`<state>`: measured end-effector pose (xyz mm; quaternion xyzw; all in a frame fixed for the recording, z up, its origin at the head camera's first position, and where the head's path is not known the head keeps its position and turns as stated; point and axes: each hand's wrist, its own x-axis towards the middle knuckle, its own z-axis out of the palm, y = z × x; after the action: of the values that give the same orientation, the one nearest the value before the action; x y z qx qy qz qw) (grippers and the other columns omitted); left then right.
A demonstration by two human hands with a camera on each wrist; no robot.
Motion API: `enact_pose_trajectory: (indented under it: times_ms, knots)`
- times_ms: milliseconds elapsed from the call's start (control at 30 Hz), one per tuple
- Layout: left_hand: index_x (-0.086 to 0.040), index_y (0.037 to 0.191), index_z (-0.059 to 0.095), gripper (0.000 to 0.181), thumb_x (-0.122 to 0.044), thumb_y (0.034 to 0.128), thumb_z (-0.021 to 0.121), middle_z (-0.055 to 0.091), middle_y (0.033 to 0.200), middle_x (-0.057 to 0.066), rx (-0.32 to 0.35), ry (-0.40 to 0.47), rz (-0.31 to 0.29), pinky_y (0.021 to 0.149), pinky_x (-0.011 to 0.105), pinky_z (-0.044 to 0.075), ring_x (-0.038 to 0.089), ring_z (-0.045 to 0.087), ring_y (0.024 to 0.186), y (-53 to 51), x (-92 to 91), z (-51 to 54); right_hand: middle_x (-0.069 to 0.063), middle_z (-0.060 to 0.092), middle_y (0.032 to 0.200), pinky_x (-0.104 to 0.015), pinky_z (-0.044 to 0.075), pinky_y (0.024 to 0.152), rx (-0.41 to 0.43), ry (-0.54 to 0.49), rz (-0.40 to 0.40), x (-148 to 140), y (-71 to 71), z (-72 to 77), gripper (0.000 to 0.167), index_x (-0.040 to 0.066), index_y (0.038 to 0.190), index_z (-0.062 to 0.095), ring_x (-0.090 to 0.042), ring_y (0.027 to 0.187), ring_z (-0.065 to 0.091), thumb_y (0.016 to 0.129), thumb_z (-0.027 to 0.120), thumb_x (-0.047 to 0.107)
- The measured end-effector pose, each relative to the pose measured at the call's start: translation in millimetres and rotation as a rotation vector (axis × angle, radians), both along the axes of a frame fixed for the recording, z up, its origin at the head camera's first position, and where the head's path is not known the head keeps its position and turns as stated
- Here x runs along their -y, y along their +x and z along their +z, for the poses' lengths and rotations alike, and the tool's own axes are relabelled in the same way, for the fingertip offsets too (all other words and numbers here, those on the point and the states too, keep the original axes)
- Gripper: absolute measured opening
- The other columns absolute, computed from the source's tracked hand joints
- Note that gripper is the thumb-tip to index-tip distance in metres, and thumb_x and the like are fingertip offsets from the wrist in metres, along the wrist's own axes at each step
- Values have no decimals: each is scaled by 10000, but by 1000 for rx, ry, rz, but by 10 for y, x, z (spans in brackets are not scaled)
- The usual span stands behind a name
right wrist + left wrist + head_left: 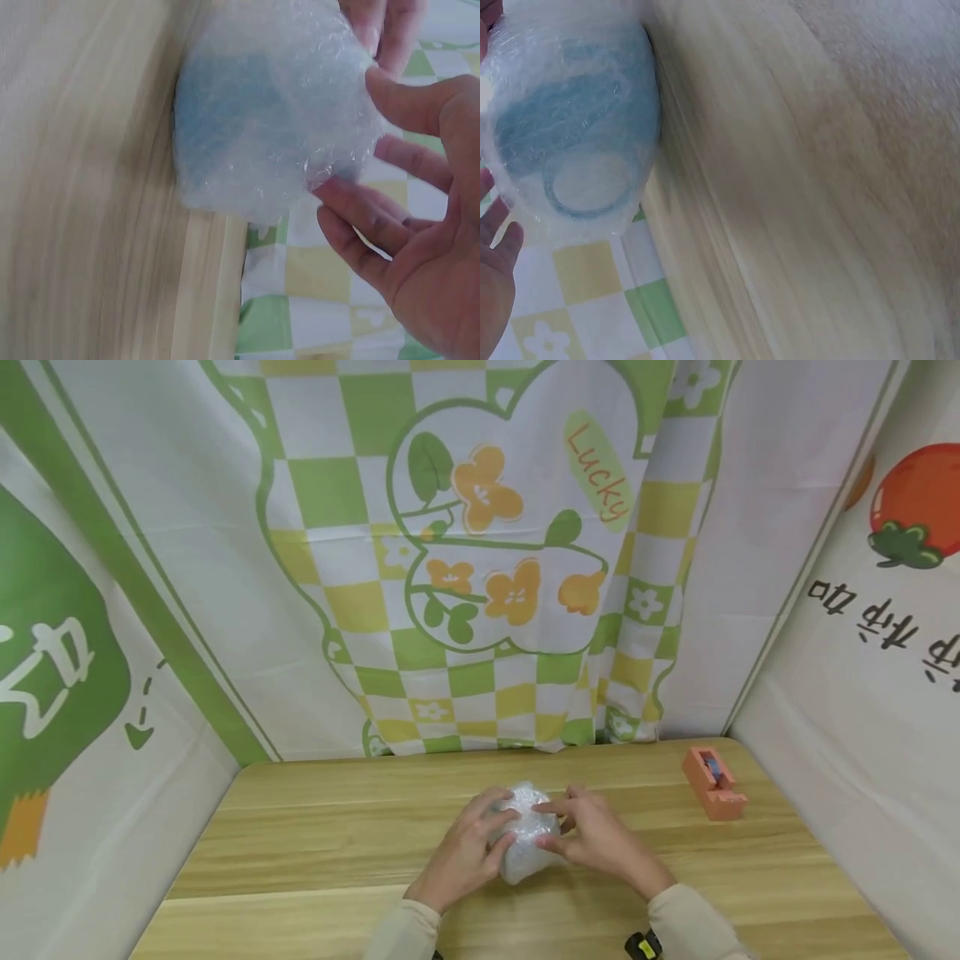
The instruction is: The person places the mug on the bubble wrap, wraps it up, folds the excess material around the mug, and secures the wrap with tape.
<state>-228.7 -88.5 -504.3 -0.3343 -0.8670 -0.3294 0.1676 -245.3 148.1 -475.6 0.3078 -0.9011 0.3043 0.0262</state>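
A bundle in clear bubble wrap (525, 862) rests on the wooden table in front of me. Something blue shows through the wrap; a blue ring outline is visible in the left wrist view, but its kind is hidden. My left hand (467, 845) holds the bundle from the left, thumb and fingertips on the upper wrap. From the right, my right hand (602, 837) pinches the wrap between thumb and fingers. In the right wrist view its thumb lies on the bubble wrap (255, 127) and its other fingertips touch the wrap's edge.
An orange tape dispenser (716, 785) stands at the table's back right. The wooden table (337, 835) reaches back to a green-and-yellow checked curtain (465, 693). Printed cloth walls stand on the left and right.
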Motion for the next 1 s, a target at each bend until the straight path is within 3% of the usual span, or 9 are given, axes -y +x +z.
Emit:
enact_pose_trajectory:
  times_ms: [133, 300, 433, 500, 633, 767, 867, 1000]
  knots:
    - [-61, 1285, 639, 323, -154, 975, 654, 572, 1428, 107, 53, -7, 13, 1155, 516, 349, 327, 442, 1406, 14, 28, -25, -24, 554, 876, -206, 523, 618, -17, 4, -41, 82, 46, 1, 427, 57, 1201, 737, -148, 738, 639, 840, 844, 260]
    - [-56, 1325, 645, 398, -253, 980, 668, 563, 1449, 71, 70, -14, 9, 1150, 489, 362, 286, 416, 1432, 23, 69, -71, -29, 560, 897, -255, 571, 657, -14, -46, -25, 80, 94, -34, 444, 61, 1227, 725, -172, 763, 668, 857, 830, 282]
    - [-56, 1290, 672, 420, -304, 953, 712, 582, 1428, 69, 49, 0, -1, 1137, 467, 385, 276, 439, 1418, 15, 75, -94, -40, 601, 965, -341, 601, 760, 67, -134, 35, -68, 80, -68, 455, 36, 1294, 676, -198, 863, 676, 912, 774, 264]
    - [-51, 1278, 678, 426, -310, 944, 727, 594, 1412, 78, 39, 5, -6, 1135, 456, 389, 279, 456, 1406, 10, 65, -92, -29, 639, 979, -338, 591, 789, 112, -169, 21, -197, 38, -66, 447, 12, 1302, 657, -183, 885, 664, 933, 750, 247]
    - [-33, 1262, 684, 423, -302, 940, 735, 610, 1389, 95, 16, 1, -6, 1133, 446, 395, 287, 478, 1387, 1, 37, -74, -29, 672, 948, -347, 572, 779, 109, -172, -173, -567, -89, -37, 402, -43, 1262, 652, -179, 871, 651, 956, 724, 207]
    - [-38, 1252, 693, 415, -307, 940, 732, 615, 1384, 85, -7, -25, 24, 1127, 450, 403, 280, 492, 1375, -2, 25, -64, -205, 684, 957, -511, 550, 797, -40, -100, -464, -1022, -226, -13, 357, -98, 1173, 668, -345, 881, 669, 952, 716, 179]
    - [-46, 1240, 702, 403, -305, 934, 738, 627, 1368, 81, -18, -29, 35, 1118, 460, 413, 282, 504, 1363, -5, 24, -62, -316, 661, 948, -612, 505, 752, -150, -7, -634, -1351, -292, 0, 376, -150, 1097, 671, -469, 870, 629, 937, 704, 188]
    - [-50, 1224, 710, 383, -287, 926, 750, 640, 1345, 86, -17, -12, 32, 1115, 485, 412, 294, 512, 1355, -9, 23, -59, -201, 569, 652, -482, 424, 556, -172, 107, -723, -1703, -319, -36, 349, -82, 740, 633, -388, 649, 524, 924, 685, 210]
